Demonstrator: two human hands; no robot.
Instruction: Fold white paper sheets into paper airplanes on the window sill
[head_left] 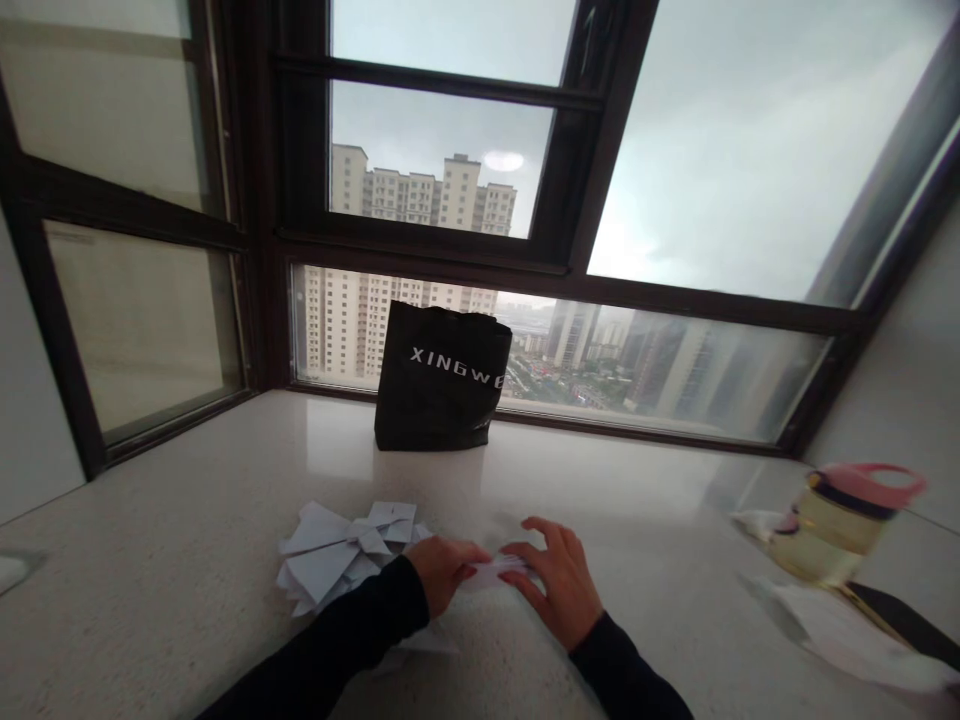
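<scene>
Between my two hands is a small piece of white paper, held low over the pale countertop. My left hand pinches its left end between thumb and fingers. At the other end, the thumb and fingers of my right hand close around the paper's edge, the upper fingers curved. A loose heap of folded white paper pieces lies just left of my left hand, partly covered by my left sleeve. More paper shows below that wrist.
A black bag with white lettering stands by the window behind the heap. At right are a bottle with a pink lid, white sheets and a dark flat object. Dark window frames edge the speckled counter.
</scene>
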